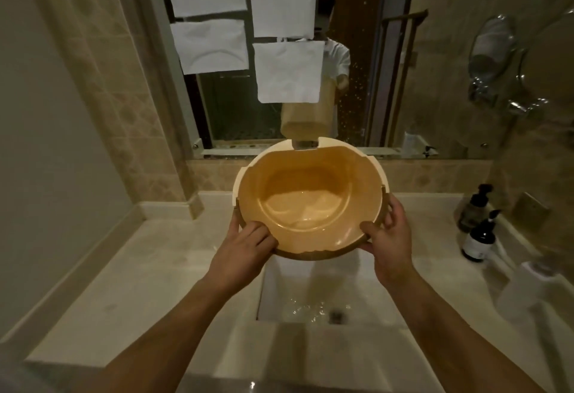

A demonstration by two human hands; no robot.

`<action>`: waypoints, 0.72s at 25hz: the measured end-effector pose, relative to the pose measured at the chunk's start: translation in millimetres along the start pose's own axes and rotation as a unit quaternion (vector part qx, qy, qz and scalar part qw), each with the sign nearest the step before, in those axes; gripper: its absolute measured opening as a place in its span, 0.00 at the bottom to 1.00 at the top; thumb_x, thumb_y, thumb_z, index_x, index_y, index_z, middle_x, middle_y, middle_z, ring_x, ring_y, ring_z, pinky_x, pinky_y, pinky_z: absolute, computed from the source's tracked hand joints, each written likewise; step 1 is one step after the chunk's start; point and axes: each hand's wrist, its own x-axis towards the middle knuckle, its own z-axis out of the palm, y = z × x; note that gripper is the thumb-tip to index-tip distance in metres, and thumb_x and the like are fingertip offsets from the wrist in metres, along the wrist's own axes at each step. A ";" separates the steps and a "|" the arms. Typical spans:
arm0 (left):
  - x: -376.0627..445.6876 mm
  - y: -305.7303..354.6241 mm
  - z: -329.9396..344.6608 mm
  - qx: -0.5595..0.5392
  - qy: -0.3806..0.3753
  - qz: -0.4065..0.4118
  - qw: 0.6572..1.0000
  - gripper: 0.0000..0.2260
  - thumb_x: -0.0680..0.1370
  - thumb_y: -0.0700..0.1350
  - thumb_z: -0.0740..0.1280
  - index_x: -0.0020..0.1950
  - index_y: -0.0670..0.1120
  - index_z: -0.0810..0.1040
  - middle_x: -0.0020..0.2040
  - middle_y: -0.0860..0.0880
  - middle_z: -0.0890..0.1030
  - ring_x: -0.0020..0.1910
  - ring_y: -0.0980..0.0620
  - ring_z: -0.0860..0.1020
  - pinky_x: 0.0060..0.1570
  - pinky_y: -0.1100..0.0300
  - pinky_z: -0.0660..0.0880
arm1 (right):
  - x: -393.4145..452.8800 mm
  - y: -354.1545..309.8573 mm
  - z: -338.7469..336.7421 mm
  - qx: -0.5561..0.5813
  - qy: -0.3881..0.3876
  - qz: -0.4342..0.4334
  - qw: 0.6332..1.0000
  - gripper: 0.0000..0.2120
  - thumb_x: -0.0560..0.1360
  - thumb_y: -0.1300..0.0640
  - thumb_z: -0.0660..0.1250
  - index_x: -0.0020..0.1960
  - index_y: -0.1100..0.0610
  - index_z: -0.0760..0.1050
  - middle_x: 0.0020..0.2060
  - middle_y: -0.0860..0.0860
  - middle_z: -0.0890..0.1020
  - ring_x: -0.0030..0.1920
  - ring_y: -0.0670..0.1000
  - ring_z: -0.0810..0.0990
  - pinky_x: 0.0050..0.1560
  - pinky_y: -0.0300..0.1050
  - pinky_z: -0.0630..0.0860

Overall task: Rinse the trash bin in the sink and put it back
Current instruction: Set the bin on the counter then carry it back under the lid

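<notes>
Gleaming dimly, marble counter (149, 271) surrounds seemingly wet sink (310, 308).

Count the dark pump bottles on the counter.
2. One dark pump bottle stands farther back on the counter's right side; the second bottle stands just in front of it. More could be out of frame.

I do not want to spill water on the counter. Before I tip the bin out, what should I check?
1. Both hands grip the bin: left hand, right hand: ok.
2. Bin over the sink: ok.
3. Water in the bin to pour out: ok.
4. Drain open: cannot tell.
5. Bottles clear of the bin: ok.
</notes>
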 end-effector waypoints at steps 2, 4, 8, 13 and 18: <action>-1.3 15.5 -4.6 -0.001 0.017 0.005 1.000 0.08 0.72 0.40 0.74 0.48 0.47 0.79 0.44 0.49 0.79 0.49 0.47 0.76 0.65 0.34 0.66 | -13.2 -10.7 -13.0 -0.005 0.013 -0.010 1.000 0.37 0.73 0.75 0.64 0.73 0.45 0.64 0.68 0.48 0.74 0.63 0.52 0.75 0.39 0.49 0.82; -2.9 27.3 -7.1 0.003 0.029 0.004 1.000 0.08 0.72 0.39 0.74 0.49 0.46 0.79 0.45 0.49 0.79 0.50 0.47 0.75 0.62 0.36 0.68 | -23.5 -18.1 -23.0 -0.004 0.026 -0.022 0.999 0.37 0.73 0.75 0.64 0.74 0.46 0.63 0.69 0.48 0.74 0.65 0.52 0.74 0.41 0.50 0.81; -7.3 47.3 -11.9 -0.001 0.031 -0.002 1.000 0.09 0.72 0.39 0.74 0.51 0.46 0.80 0.47 0.48 0.80 0.51 0.47 0.76 0.59 0.41 0.69 | -41.8 -31.4 -34.2 -0.002 0.040 -0.055 0.998 0.36 0.73 0.76 0.63 0.70 0.43 0.66 0.67 0.46 0.75 0.66 0.52 0.73 0.54 0.61 0.80; -10.8 67.0 -12.6 -0.085 -0.019 -0.058 0.995 0.09 0.76 0.44 0.68 0.56 0.48 0.80 0.54 0.51 0.81 0.57 0.49 0.74 0.53 0.48 0.76 | -63.2 -46.3 -33.6 -0.097 0.050 -0.141 0.984 0.38 0.72 0.76 0.62 0.56 0.30 0.69 0.56 0.32 0.75 0.64 0.44 0.73 0.66 0.58 0.73; -8.4 93.0 -9.6 -0.261 -0.065 -0.162 0.949 0.13 0.76 0.41 0.70 0.60 0.48 0.80 0.59 0.51 0.80 0.61 0.53 0.74 0.60 0.64 0.69 | -75.0 -65.3 -24.8 -0.200 0.041 -0.214 0.955 0.29 0.75 0.69 0.66 0.69 0.44 0.71 0.59 0.37 0.75 0.63 0.43 0.71 0.67 0.48 0.70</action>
